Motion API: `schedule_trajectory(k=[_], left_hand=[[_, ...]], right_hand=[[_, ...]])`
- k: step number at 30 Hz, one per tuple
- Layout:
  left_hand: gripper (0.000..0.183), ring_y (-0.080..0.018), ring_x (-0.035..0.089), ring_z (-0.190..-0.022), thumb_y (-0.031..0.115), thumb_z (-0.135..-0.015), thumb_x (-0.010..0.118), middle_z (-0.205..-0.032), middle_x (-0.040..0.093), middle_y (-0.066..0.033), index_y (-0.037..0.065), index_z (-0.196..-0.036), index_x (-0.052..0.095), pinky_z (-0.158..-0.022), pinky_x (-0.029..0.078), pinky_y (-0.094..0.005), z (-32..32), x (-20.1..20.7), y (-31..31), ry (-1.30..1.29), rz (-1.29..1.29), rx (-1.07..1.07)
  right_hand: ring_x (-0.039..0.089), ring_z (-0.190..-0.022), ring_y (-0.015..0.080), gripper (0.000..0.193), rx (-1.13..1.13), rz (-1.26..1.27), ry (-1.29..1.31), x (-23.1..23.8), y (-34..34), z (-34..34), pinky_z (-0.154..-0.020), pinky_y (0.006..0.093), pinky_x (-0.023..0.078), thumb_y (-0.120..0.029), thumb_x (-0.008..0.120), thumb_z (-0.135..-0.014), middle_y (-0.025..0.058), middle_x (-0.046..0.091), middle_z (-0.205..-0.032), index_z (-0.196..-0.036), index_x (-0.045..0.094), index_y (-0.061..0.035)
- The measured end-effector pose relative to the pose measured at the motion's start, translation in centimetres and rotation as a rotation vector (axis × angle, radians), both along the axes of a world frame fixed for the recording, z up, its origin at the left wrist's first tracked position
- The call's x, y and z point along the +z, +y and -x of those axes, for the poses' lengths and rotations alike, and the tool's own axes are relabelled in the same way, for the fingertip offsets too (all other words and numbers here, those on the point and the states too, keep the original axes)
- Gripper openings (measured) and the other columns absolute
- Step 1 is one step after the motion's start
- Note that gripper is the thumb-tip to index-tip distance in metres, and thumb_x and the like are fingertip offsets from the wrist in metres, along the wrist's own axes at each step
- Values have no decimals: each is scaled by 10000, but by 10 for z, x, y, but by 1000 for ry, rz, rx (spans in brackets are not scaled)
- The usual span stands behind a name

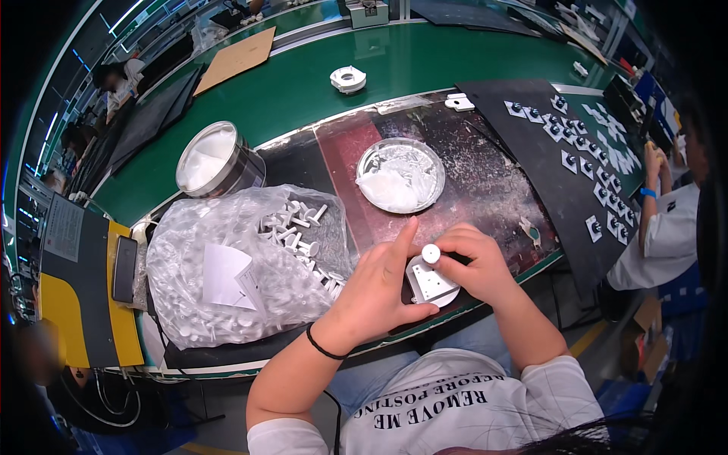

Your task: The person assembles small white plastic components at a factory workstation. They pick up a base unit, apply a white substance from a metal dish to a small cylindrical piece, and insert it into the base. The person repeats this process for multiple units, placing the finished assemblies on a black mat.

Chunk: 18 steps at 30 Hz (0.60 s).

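Low over the table's near edge, my left hand (377,282) holds a white plastic housing (432,283) with small holes in its face. Its thumb lies along the near side, and the index finger points away from me. My right hand (479,262) pinches a white round-headed plastic pin (431,254) at the housing's far end. Whether the pin's stem sits inside the housing is hidden. To the left, a clear plastic bag (182,273) lies open with many similar white pins (292,231) inside. Beyond my hands is a round metal dish (438,161) holding white grease-like paste (394,189).
A metal tin (246,171) of white material stands behind the bag. A white ring-shaped part (348,79) rests on the green table (303,98). Rows of small parts cover a black mat (523,136) at right, near another person (660,220). A yellow-and-grey machine (76,280) flanks the left.
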<state>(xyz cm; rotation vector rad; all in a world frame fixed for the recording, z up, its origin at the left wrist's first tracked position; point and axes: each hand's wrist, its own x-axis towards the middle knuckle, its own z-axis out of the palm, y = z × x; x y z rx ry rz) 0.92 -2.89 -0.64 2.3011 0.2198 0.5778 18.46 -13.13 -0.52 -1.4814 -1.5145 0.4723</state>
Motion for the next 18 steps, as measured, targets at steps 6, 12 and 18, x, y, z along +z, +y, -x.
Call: schedule_trajectory(k=[6,12,18], left_hand=[[1197,-349,520,-1073,229,-598,826,-1154,581,-152,46,-1468,26,-942,387,-443,1,-1,-1,14,33,5],[1198,-353,514,-1091,248,-592,838,-1172,567,-163,38,-1462,42,-945,385,-445,-1,-4,-2,-3,-2,0],[1197,-363,517,-1087,231,-590,839,-1176,561,-173,41,-1462,42,-932,395,-452,-2,1,-4,35,-1,11]], right_hand=[[563,-972,215,351,-76,111,149,-4,-30,-23,-821,316,432,-30,613,-731,123,633,-1060,-1080,637,-15],[551,-967,218,301,-44,145,133,7,-33,-24,-817,304,424,-67,617,-778,102,628,-1032,-1074,634,-15],[538,-981,255,311,12,46,-128,30,-8,-24,-851,354,412,-194,675,-761,91,627,-1000,-1022,651,-27]])
